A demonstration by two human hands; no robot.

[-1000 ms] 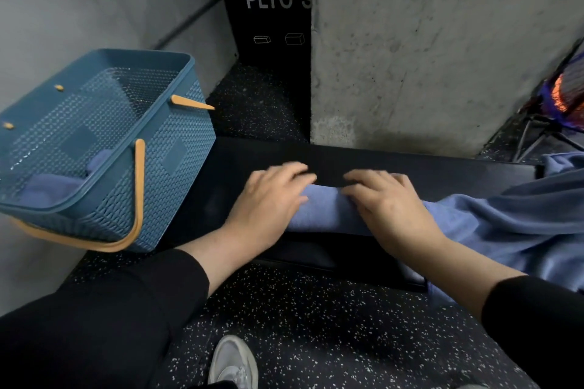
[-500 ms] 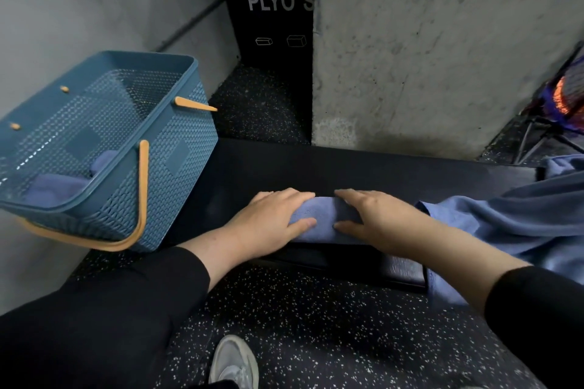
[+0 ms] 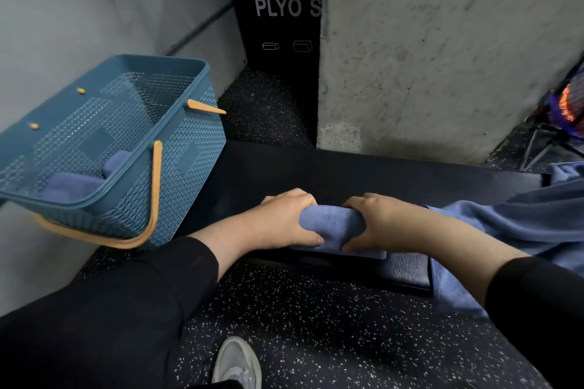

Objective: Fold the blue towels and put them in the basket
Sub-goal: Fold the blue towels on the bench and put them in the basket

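Head view: both hands' grip closes around a folded blue towel (image 3: 330, 226) at frame centre. The left hand (image 3: 286, 219) and right hand (image 3: 384, 221) clasp its ends on the bench (image 3: 347, 174).

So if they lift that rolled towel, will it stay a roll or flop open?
Probably it sags. The towel looks soft, since it dents where the left hand and right hand squeeze it. It seems light, just cloth. With both ends gripped it may keep its shape; the flap lying flat underneath could well come loose.
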